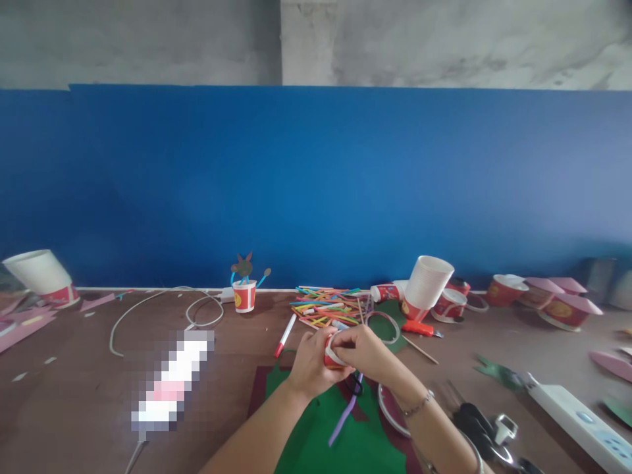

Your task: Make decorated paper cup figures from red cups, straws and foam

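Observation:
A small red and white paper cup [329, 357] is tilted between my hands above the green paper [316, 438]. My left hand [312, 366] is wrapped round its side. The fingers of my right hand [363, 347] are bent and pressed together at the cup's mouth; whether they pinch something small inside is hidden. Below my right hand, a purple strip [345, 418] hangs or lies over the green paper, beside a dark loop. A white ring-shaped roll [392, 413] lies partly under my right forearm.
Colourful sticks [323, 306] lie in a heap beyond my hands, near a red-capped marker [285, 337]. Stacked paper cups [428, 286] and an orange cutter [419, 328] are to the right. A decorated cup [245, 297] stands left, a power strip [582, 421] right, and a blue partition [316, 184] behind.

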Available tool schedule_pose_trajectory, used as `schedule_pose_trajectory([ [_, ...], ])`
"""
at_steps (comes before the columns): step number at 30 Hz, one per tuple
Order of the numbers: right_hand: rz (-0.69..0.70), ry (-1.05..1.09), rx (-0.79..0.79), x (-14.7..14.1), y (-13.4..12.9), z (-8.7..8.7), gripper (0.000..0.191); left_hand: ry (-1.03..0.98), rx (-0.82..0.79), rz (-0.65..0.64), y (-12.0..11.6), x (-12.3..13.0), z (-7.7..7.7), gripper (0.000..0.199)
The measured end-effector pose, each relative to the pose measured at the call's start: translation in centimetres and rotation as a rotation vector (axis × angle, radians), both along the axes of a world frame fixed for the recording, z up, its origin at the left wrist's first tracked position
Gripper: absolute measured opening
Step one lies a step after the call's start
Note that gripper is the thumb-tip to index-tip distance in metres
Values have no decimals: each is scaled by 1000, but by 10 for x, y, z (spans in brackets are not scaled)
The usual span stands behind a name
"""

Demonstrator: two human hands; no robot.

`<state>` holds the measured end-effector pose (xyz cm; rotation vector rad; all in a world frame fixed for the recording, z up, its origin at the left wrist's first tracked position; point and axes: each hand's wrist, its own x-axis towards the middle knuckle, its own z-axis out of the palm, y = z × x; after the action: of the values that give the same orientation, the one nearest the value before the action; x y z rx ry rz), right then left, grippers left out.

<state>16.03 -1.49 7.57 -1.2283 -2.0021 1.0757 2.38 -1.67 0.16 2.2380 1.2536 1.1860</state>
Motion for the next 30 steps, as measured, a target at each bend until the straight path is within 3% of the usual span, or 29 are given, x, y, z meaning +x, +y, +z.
schedule_pose_trajectory([
  [4,-28,-22,8,4,-3,4,13,11,17,18,0,0,0,59],
  [12,135,-69,-61,13,0,1,11,65,-24,-23,-2,0,4,61],
  [21,56,101,-200,4,-1,0,7,21,60,-26,1,0,0,61],
  [30,73,-151,-25,12,-2,0,11,73,8,-39,-2,1,2,61],
])
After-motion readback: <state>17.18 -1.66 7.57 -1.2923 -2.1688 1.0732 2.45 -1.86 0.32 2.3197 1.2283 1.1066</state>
